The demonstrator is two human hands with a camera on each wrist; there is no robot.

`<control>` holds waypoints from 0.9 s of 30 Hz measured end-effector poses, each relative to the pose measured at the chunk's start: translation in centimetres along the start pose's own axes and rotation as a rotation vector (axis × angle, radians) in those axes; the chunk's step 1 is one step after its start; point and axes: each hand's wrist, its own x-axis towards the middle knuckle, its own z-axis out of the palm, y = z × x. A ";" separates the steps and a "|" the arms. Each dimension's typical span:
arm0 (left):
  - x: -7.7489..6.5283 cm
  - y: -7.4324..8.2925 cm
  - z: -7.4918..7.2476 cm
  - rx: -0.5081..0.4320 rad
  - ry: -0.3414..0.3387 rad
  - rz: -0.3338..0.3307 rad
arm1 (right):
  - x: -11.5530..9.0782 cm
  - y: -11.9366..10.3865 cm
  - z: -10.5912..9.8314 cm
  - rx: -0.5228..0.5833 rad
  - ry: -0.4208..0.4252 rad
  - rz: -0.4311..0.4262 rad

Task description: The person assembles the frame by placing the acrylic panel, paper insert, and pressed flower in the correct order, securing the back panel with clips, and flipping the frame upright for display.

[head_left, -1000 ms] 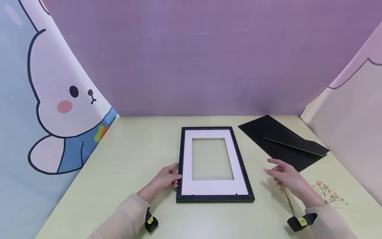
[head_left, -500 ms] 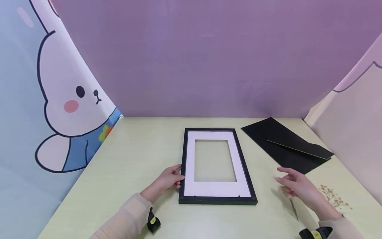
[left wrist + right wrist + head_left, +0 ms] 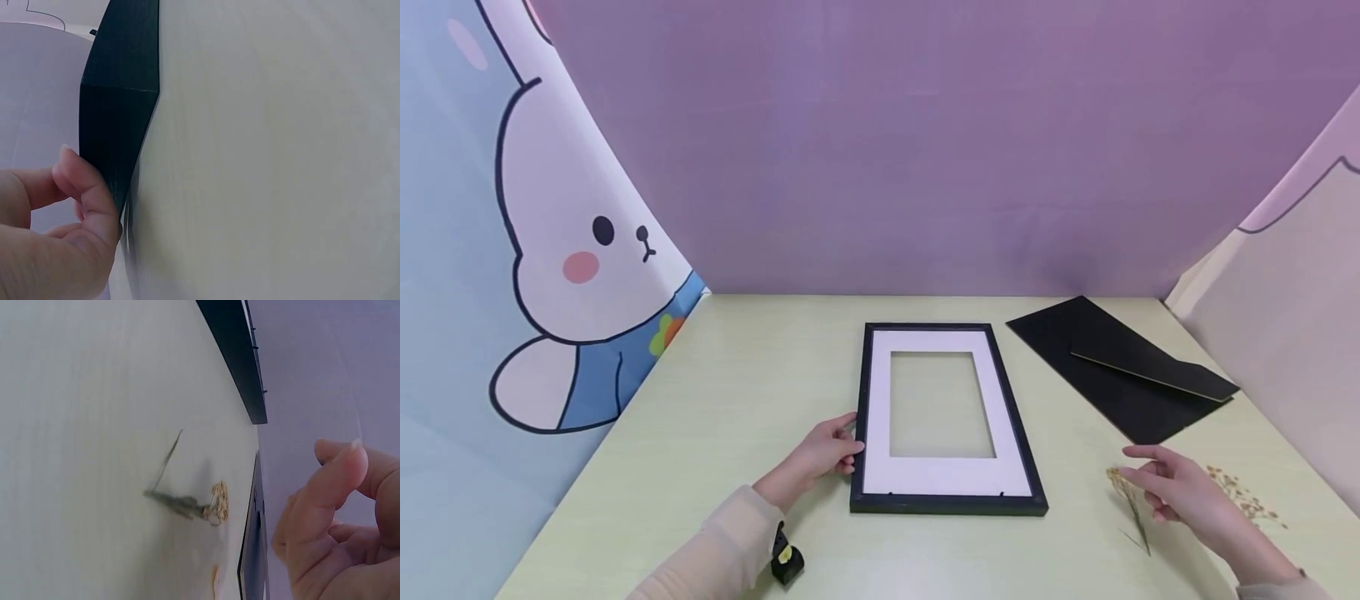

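A black picture frame with a white mat lies on the table. My left hand grips its left side near the front corner, and the left wrist view shows curled fingers against the dark side of the frame. To the right, my right hand hovers above the table with loosely bent fingers and holds nothing. Close to its fingertips is a small dried flower sprig, also visible in the right wrist view as a sprig with a yellowish head. A second, reddish dried sprig lies partly behind the hand.
Two black boards overlap at the back right of the pale table. A purple backdrop rises behind the table, with a rabbit-print curtain on the left and a pale curtain on the right.
My right hand has moved right and toward me, uncovering more of the near sprig. My left hand stays on the picture frame. The whole head view has shifted slightly.
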 end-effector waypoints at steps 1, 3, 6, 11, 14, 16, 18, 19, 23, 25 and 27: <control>0.1 0.0 0.0 0.000 0.000 0.000 | -0.1 0.1 -0.1 -0.006 -0.004 0.004; 0.1 -0.1 0.0 -0.004 -0.003 -0.001 | -0.4 0.3 -0.3 -0.012 -0.012 0.022; 0.2 -0.1 0.0 -0.006 -0.006 -0.004 | -0.6 0.6 -0.5 -0.052 -0.014 0.054; 0.1 0.0 0.0 -0.002 -0.002 -0.006 | -1.0 1.1 -0.8 -0.163 -0.060 0.069; 0.1 0.0 0.0 -0.005 -0.002 -0.003 | -1.0 1.2 -0.9 -0.169 -0.099 0.071; 0.1 -0.1 0.0 -0.005 -0.004 0.003 | -1.0 1.3 -0.9 -0.169 -0.100 0.073; 0.1 -0.1 0.0 -0.006 -0.006 0.006 | -1.0 1.4 -0.9 -0.170 -0.100 0.077; 0.1 -0.1 0.0 -0.004 -0.005 0.005 | -0.9 1.5 -0.9 -0.174 -0.097 0.079; 0.1 0.0 0.0 0.001 0.002 -0.004 | -0.9 1.9 -0.9 -0.192 -0.068 0.100; 0.1 0.0 0.0 0.002 0.005 -0.007 | -0.9 2.1 -0.8 -0.195 -0.056 0.117; 0.1 0.0 0.0 0.001 0.006 -0.006 | -0.9 2.3 -0.7 -0.196 -0.053 0.129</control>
